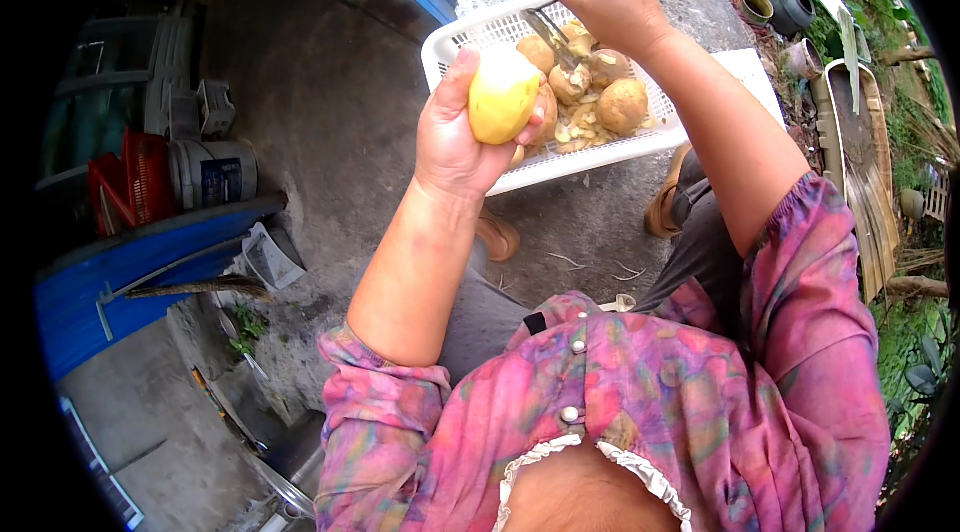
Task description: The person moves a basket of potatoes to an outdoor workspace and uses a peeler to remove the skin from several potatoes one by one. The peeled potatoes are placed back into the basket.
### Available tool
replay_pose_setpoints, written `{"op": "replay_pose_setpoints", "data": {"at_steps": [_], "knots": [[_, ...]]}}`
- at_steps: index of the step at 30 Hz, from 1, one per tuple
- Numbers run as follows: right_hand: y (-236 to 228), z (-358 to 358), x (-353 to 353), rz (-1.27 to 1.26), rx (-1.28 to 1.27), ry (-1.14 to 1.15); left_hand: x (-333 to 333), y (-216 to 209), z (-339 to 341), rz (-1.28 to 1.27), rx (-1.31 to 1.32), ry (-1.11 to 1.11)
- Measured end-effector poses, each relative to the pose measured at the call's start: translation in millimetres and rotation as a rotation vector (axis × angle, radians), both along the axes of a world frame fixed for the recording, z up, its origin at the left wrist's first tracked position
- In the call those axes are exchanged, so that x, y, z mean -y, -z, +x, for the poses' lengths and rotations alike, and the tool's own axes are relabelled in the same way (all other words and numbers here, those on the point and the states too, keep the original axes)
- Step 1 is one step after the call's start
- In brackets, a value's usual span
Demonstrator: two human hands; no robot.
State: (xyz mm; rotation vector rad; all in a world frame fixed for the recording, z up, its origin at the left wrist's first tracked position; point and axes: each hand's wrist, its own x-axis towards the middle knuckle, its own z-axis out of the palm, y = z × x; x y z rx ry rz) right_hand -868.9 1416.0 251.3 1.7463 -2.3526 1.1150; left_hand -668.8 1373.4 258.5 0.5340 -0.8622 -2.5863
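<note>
My left hand (452, 147) is closed around a peeled yellow potato (502, 104), raised above the near left side of a white plastic basket (590, 158). Its upper end is glaringly bright. To the right and farther off, my right hand (612, 4) grips a dark-handled peeler (551, 36), whose head points down into the basket, apart from the held potato. Inside the basket lie several brown unpeeled potatoes (622, 106) and a scatter of peelings (578, 129). My right fingers partly hide the peeler's handle.
Beside the basket's right end is a white flat surface (748, 74). My shoes (664, 207) stand on the concrete just below it. At the left are a red crate (148, 177) and a white bucket (222, 174); dark pots (792, 8) stand at the upper right.
</note>
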Motion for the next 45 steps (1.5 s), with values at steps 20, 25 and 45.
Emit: {"op": "replay_pose_setpoints", "data": {"at_steps": [20, 25, 45], "knots": [[-17.6, 23.8, -1.2, -0.277, -0.401, -0.068, 3.0, -0.5, 1.0, 0.166, 0.093, 0.006], [-17.8, -0.6, -5.9, 0.144, -0.114, 0.158, 17.5, -0.9, 2.6, 0.204, 0.063, -0.011], [-31.3, -6.1, -7.0, 0.245, -0.057, 0.169, 44.4, 32.1, 1.0, -0.722, 0.586, -0.068]]}}
